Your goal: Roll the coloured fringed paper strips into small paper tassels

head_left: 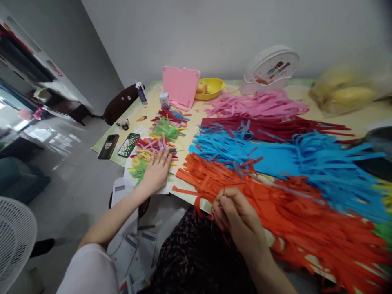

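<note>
My left hand (156, 171) lies flat with its fingers stretched out on a small heap of mixed coloured paper strips (146, 157) near the table's left front edge. My right hand (235, 214) is closed in a pinch on a thin orange paper strip at the front of the big orange pile (306, 220). Behind the orange pile lie spreads of blue strips (275, 153), dark red strips (275, 126) and pink strips (257, 104).
Two phones (108, 146) (129, 144) lie at the table's left corner. A pink tablet case (180, 86), a yellow bowl (214, 86), small cartons (141, 93), a white round lid (271, 67) and bagged yellow fruit (346, 92) stand at the back. Papers (134, 245) lie on the floor; a fan (14, 241) stands at the left.
</note>
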